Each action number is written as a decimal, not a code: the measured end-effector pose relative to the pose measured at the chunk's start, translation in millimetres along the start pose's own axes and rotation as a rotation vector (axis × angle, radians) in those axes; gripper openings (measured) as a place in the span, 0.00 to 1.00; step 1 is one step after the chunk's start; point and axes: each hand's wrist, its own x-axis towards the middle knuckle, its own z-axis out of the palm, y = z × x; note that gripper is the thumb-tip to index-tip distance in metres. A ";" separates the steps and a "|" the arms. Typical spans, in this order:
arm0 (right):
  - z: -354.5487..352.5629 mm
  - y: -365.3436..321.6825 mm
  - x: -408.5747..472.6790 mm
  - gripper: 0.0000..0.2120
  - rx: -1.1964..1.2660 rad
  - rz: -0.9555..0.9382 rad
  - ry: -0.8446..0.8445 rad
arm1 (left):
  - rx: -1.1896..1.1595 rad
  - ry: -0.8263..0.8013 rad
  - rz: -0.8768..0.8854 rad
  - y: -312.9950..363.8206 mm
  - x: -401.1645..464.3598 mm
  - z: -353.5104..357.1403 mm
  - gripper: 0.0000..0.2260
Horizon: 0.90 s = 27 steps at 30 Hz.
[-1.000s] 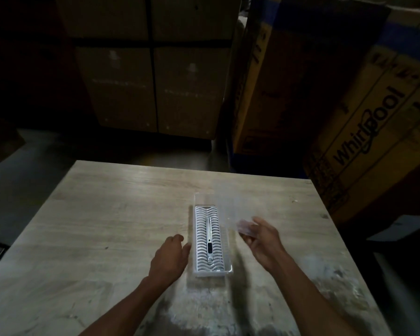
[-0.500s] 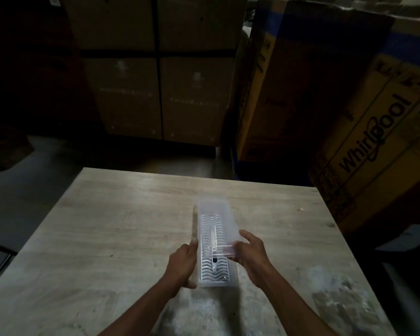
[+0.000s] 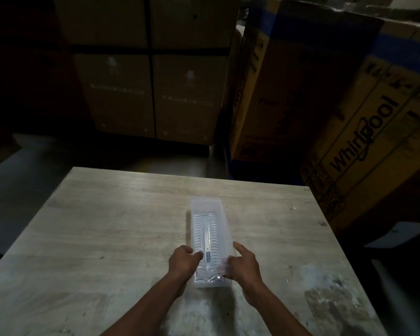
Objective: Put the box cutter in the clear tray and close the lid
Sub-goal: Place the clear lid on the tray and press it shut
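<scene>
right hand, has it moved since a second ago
Yes. The right hand has come in leftward, from beside the clear tray onto its near right edge, on the lid there.

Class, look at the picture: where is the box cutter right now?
In the head view, the box cutter lies lengthwise inside the clear tray on the table, between the left hand and right hand.

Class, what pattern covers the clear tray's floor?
Rows of wavy ridges on the clear tray, seen in the head view.

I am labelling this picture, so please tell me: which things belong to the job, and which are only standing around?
For the job: clear tray, lid, box cutter, left hand, right hand.

Only around: wooden table, Whirlpool carton, stacked cardboard boxes.
</scene>
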 end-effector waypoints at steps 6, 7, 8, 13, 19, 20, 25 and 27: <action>-3.7 10.9 -6.8 0.28 -0.078 -0.040 0.025 | 0.061 0.035 0.027 2.9 -2.4 1.1 0.19; -4.9 10.8 -7.6 0.28 -0.098 -0.048 0.021 | 0.073 0.037 0.039 2.5 -2.5 1.6 0.19; -5.6 10.3 -8.1 0.29 -0.113 -0.052 0.018 | 0.082 0.038 0.044 2.5 -3.6 1.4 0.19; -5.6 10.1 -9.2 0.28 -0.379 -0.104 0.023 | 0.124 0.045 0.090 -3.7 -3.4 0.5 0.18; -5.6 15.3 -14.0 0.27 -0.711 -0.221 0.029 | 0.161 0.047 0.137 -7.9 -5.0 -3.3 0.18; -5.7 17.4 -11.6 0.28 -0.742 -0.212 0.039 | 0.164 0.046 0.139 -7.8 -6.3 -4.2 0.18; -8.1 16.7 -15.1 0.26 -0.814 -0.190 0.031 | 0.168 0.045 0.141 -8.6 -12.5 -5.1 0.19; -9.7 20.8 -14.4 0.25 -0.807 -0.184 0.028 | 0.146 0.042 0.124 -10.0 -13.6 -5.3 0.19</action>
